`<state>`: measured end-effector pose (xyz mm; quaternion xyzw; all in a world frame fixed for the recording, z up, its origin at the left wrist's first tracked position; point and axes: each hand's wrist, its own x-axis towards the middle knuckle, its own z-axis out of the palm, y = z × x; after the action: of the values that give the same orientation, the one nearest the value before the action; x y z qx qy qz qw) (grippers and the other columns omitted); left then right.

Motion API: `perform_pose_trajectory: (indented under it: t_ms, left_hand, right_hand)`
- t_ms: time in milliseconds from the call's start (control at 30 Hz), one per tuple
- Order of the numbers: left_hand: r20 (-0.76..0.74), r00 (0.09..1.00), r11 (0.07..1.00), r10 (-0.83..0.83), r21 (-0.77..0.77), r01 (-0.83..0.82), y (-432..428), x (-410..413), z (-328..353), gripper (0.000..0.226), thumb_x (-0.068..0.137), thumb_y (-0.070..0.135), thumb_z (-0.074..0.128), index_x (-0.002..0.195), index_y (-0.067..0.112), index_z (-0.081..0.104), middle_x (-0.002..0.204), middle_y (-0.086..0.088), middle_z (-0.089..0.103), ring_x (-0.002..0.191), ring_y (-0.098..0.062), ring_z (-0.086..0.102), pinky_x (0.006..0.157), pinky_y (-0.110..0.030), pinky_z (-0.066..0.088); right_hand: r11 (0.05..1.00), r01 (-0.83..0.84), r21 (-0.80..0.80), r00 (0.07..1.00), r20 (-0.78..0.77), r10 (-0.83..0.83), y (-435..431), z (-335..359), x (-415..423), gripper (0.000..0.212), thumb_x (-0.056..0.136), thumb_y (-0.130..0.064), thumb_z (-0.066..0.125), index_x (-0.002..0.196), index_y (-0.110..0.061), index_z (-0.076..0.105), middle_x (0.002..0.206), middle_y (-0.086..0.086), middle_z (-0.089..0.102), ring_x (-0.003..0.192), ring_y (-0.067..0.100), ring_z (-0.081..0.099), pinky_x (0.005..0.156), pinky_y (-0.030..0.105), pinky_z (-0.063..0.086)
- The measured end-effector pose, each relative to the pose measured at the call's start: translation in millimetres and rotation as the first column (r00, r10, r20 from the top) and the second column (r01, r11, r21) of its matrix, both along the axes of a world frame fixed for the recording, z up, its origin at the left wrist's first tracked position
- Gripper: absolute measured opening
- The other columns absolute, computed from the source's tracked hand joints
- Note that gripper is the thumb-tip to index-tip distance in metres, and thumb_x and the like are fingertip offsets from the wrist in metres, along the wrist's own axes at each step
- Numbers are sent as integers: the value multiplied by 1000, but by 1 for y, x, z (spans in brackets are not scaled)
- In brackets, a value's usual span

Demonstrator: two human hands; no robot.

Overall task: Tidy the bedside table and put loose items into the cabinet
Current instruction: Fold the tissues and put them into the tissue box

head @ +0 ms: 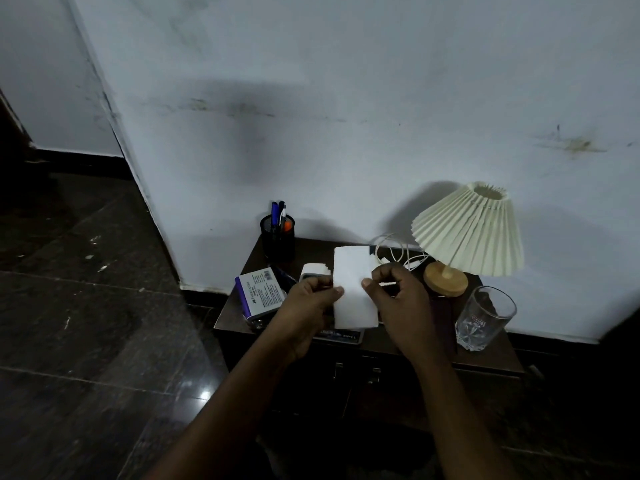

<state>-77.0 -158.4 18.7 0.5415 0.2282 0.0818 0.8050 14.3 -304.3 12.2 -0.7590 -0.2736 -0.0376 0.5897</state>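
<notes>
Left hand: closed in a pinch on the left edge of the white sheet of paper, thumb on top.
Right hand: pinching the right edge of the same sheet, thumb tip on its face, other fingers curled in.
White sheet of paper: one, held upright between both hands above the middle of the counter; its face is blank.
Cabinet doors: two, below the counter's front edge, each with a small metal handle, shut.
Flat dark item: one, lying at the counter's front edge under the sheet; letters show on it, too blurred to read surely.
Glass tumbler: one, clear, at the right front, with a small red mark I cannot read.
Box: one, white and purple, at the left front; printed text too small to read.
Stack of white cards: just behind the left hand, number unclear.
Lamp: one, pleated cream shade tilted, round wooden base.
White cable: one, coiled beside the lamp base.
Pen holder: one, black mesh, at the back left against the wall, holding roughly three pens.
</notes>
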Motion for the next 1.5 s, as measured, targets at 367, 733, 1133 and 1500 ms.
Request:
perform_pose_trajectory:
  t_ms: [367, 733, 1133, 1500]
  left_hand:
    - [77, 988, 790, 135, -610, -60, -27, -38, -8, 28, 102, 13, 55, 122, -1, 68, 117, -25, 75, 95, -34, 78, 77, -38, 66]
    - [205, 957, 638, 203, -770, 30, -10, -40, -14, 38, 88, -1, 57, 125, -5, 66, 132, -28, 67, 116, -44, 70, 99, -61, 55]
    - [61, 998, 1000, -20, 21, 19, 43, -29, -11, 22, 79, 19, 80, 100, 11, 81, 118, -18, 76, 106, -33, 76, 82, -40, 64]
    - [214, 966, 988, -147, -6, 152, 51, -36, 4, 25, 90, 11, 58, 86, 10, 83, 114, -9, 78, 104, -29, 76, 68, -33, 62]
  right_hand:
    - [922, 101, -374, 657, 721, 220, -7, -28, -50, 17, 86, -23, 72, 103, -24, 74, 107, -7, 69, 104, 22, 58, 86, 43, 43]
    - [909, 29, 416, 594, -739, 319, -2, -13, -41, 36, 86, -32, 79, 119, -19, 74, 123, 7, 75, 110, 25, 74, 84, 38, 63]
    - [914, -183, 363, 789, -501, 357, -21, -9, -5, 30, 84, -6, 80, 112, -17, 79, 118, 13, 77, 110, 32, 74, 95, 47, 59]
    - [889, -287, 357, 866, -300, 400, -31, -3, 3, 46, 91, 21, 50, 74, -12, 77, 115, 14, 76, 119, 27, 69, 93, 46, 58]
